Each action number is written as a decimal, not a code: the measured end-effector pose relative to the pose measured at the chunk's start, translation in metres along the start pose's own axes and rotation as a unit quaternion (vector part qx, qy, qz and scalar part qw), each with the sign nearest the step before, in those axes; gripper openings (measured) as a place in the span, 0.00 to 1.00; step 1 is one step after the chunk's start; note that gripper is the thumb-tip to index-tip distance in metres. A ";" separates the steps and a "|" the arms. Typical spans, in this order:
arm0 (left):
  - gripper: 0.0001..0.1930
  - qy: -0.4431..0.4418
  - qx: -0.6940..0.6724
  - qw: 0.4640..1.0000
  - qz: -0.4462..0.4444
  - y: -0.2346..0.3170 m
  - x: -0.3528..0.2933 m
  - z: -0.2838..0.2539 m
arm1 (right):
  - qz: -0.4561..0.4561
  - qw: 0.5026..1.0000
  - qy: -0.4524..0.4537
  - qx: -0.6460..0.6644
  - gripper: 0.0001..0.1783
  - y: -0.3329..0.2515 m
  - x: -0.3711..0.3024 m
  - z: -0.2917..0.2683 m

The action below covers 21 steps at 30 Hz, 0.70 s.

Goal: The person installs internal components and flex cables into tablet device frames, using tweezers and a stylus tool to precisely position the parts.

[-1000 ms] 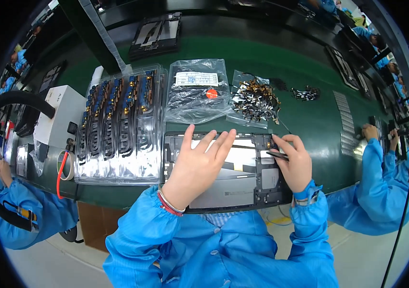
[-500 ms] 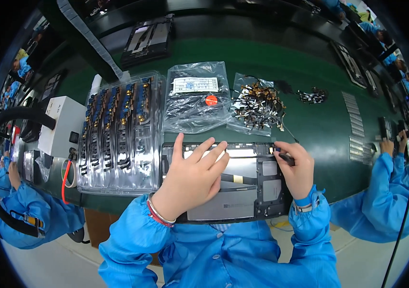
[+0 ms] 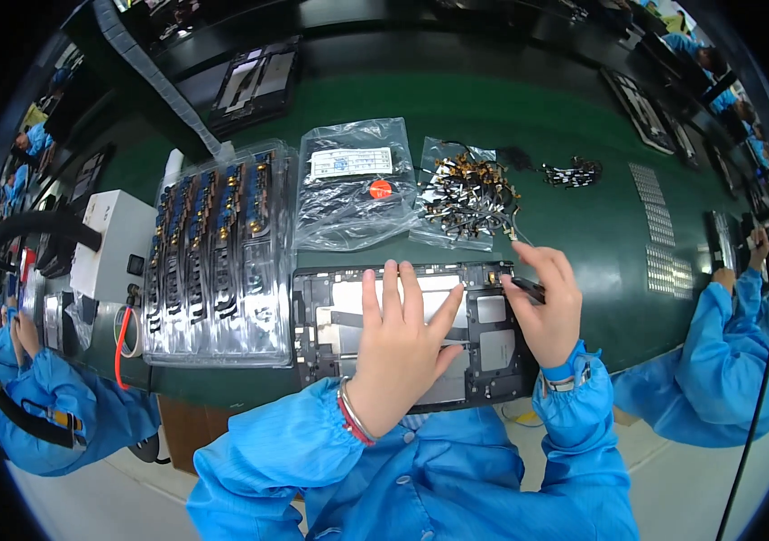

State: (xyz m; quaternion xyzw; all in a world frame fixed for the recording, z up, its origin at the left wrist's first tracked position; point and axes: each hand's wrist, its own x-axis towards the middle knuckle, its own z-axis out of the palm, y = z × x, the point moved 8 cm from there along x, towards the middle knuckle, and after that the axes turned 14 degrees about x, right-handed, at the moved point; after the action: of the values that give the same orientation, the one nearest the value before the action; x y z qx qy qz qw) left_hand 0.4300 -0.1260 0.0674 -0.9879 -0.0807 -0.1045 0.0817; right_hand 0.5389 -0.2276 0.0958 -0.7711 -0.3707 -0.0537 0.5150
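Note:
A black flat device frame point(image 3: 312, 338) with grey inner plates lies at the near edge of the green bench. My left hand point(image 3: 398, 347) rests flat on its middle, fingers spread and pointing away from me. My right hand point(image 3: 549, 311) is at the frame's upper right corner, fingers pinched on a thin dark tool point(image 3: 527, 288) whose tip touches the frame there. Both arms wear blue sleeves. A band sits on my left wrist and a strap on my right wrist.
A clear plastic tray point(image 3: 218, 252) of small parts in rows lies left of the frame. Behind it are a clear bag point(image 3: 353, 185) and a bag of flex cables point(image 3: 466, 194). A white box point(image 3: 114, 243) stands far left. Co-workers in blue sit on both sides.
My left hand has turned so that its fingers point straight away, still flat on the frame. My right hand stays at the upper right corner with the tool.

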 end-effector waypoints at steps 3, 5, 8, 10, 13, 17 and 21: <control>0.32 0.012 -0.047 0.998 -0.029 -0.010 -0.015 -0.021 | -0.013 0.998 -0.044 0.031 0.17 -0.014 0.004 -0.006; 0.31 0.029 -0.037 0.999 -0.008 -0.017 -0.037 -0.051 | -0.074 0.994 -0.080 0.014 0.20 -0.030 0.008 -0.004; 0.25 0.003 -0.535 0.845 0.015 -0.023 -0.102 -0.042 | -0.093 0.967 -0.230 -0.051 0.26 -0.044 0.005 0.047; 0.23 -0.069 -0.681 0.729 -0.005 -0.007 -0.127 -0.011 | -0.124 0.955 -0.254 -0.094 0.25 -0.046 0.007 0.071; 0.20 -0.263 -0.846 0.407 -0.223 0.029 -0.146 0.038 | -0.132 0.943 -0.274 -0.137 0.24 -0.033 0.002 0.094; 0.19 -0.140 -0.924 0.248 -0.254 0.029 -0.149 0.054 | -0.122 0.930 -0.328 -0.116 0.22 -0.029 -0.005 0.094; 0.18 -0.143 -0.908 0.287 -0.268 0.034 -0.155 0.058 | -0.112 0.923 -0.342 -0.136 0.23 -0.037 -0.026 0.087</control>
State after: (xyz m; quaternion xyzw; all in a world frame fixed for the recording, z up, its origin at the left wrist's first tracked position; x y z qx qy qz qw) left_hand 0.2975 -0.1707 -0.0273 -0.3514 -0.2046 0.0159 -0.9135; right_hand 0.4708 -0.1610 0.0711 -0.7584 -0.5974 0.1058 0.2380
